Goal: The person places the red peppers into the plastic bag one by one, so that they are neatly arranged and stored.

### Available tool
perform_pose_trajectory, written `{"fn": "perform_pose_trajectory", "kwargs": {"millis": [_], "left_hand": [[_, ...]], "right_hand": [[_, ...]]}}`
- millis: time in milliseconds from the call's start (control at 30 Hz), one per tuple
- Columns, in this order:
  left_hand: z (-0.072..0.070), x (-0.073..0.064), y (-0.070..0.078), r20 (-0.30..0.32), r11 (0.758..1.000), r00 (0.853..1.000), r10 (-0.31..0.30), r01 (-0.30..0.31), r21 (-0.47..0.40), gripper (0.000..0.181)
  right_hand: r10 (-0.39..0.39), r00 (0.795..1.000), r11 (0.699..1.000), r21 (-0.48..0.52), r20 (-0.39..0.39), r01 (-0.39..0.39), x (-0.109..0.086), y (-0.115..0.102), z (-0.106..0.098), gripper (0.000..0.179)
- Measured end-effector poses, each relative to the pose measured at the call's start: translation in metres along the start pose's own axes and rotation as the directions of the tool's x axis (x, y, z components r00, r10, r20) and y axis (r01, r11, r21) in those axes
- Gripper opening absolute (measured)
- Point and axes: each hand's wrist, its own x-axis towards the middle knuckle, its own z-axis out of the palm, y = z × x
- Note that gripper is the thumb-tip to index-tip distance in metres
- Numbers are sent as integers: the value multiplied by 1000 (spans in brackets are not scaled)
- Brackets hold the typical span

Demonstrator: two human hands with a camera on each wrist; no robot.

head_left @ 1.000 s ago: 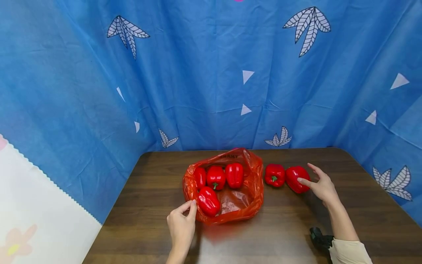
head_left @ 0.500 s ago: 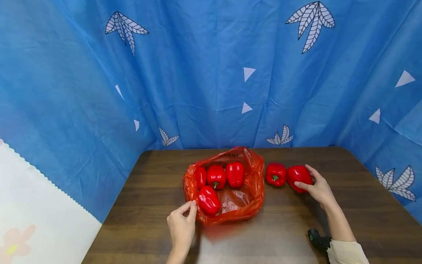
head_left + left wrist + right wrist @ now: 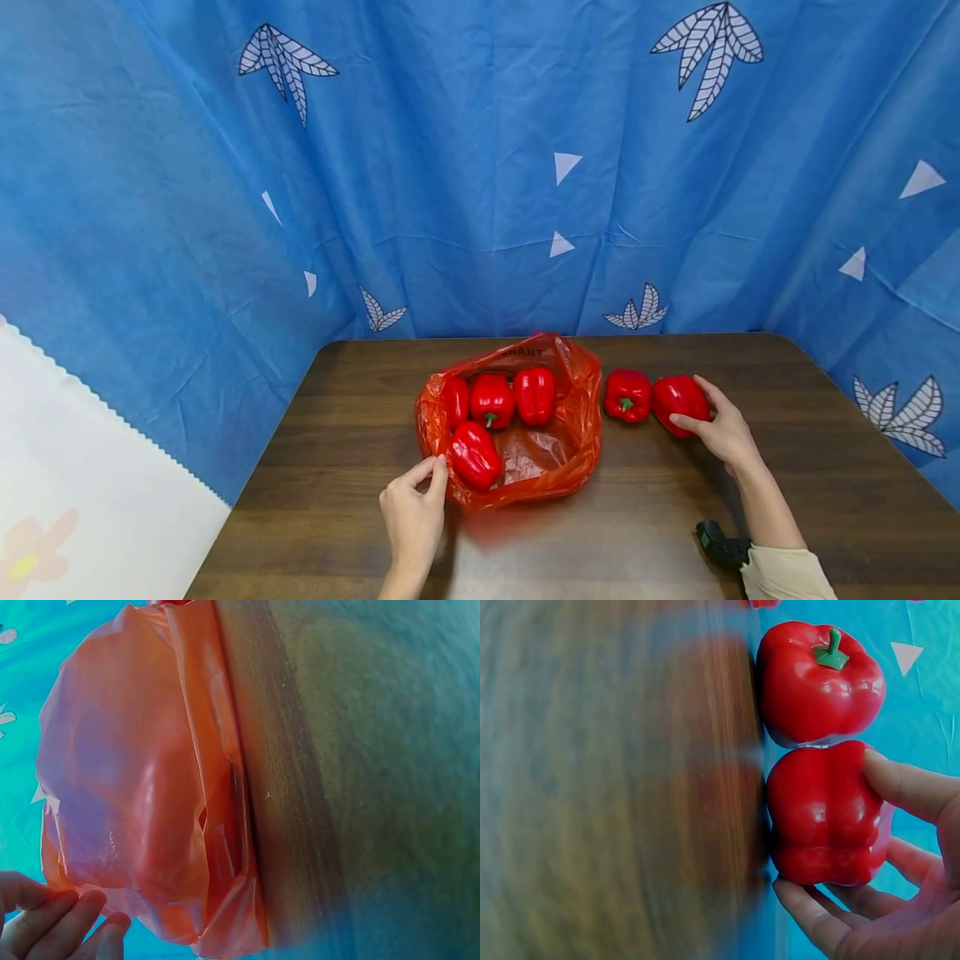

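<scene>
A thin orange-red plastic bag (image 3: 583, 433) stands with its mouth spread wide on the table. Inside it lie several red bell peppers, one (image 3: 476, 456) at the near left side. My left hand (image 3: 415, 512) pinches the bag's near left rim between thumb and fingers; the left wrist view shows the fingertips (image 3: 90, 904) at the plastic. To the right of the bag, my right hand (image 3: 726, 429) grips a red bell pepper (image 3: 825, 814), thumb on one side and fingers on the other. Beside it sits another red bell pepper (image 3: 627, 397) with a green stem.
The dark wooden table (image 3: 322, 467) ends at a blue curtain (image 3: 450, 167) with leaf and triangle prints. A white cloth (image 3: 97, 467) hangs at the left. A black wrist device (image 3: 722, 546) is strapped below the right hand.
My right hand has moved in on the rightmost bell pepper and its fingers have closed around it. The left hand keeps its hold on the bag's rim.
</scene>
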Motion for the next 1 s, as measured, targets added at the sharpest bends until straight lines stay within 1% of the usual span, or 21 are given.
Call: {"fn": "perform_pose_trajectory", "kwargs": {"millis": [167, 300, 400, 467, 533, 633, 767, 900, 1000], "left_hand": [[0, 0, 0, -2, 1000, 1000, -13, 13, -2, 7], [0, -1, -1, -4, 1000, 1000, -11, 11, -7, 7], [0, -1, -1, -7, 1000, 1000, 0, 0, -7, 8], [0, -1, -2, -11, 1000, 1000, 6, -6, -9, 8], [0, 0, -2, -16, 1000, 1000, 9, -9, -10, 8], [0, 0, -1, -18, 1000, 1000, 5, -5, -13, 7], [-1, 1, 0, -16, 1000, 1000, -6, 5, -23, 7], [-1, 1, 1, -26, 1000, 1000, 7, -7, -28, 8], [-1, -1, 1, -44, 999, 999, 23, -24, -25, 9]], "right_hand": [[20, 1000, 1000, 3, -11, -20, 0, -1, 1, 92], [44, 998, 999, 2, -39, -44, -3, -5, -1, 92], [34, 995, 999, 3, -94, -34, -6, -14, -6, 90], [13, 989, 1000, 13, -148, -11, -10, -24, -9, 89], [-16, 978, 1000, 21, -210, 20, -17, -38, -12, 89], [-67, 954, 996, 39, -294, 82, -32, -64, -17, 88], [-159, 918, 979, 65, -364, 195, -58, -105, -15, 86], [-269, 887, 943, 84, -374, 322, -78, -143, 4, 83], [-356, 877, 914, 74, -321, 398, -84, -162, 27, 82]]}}
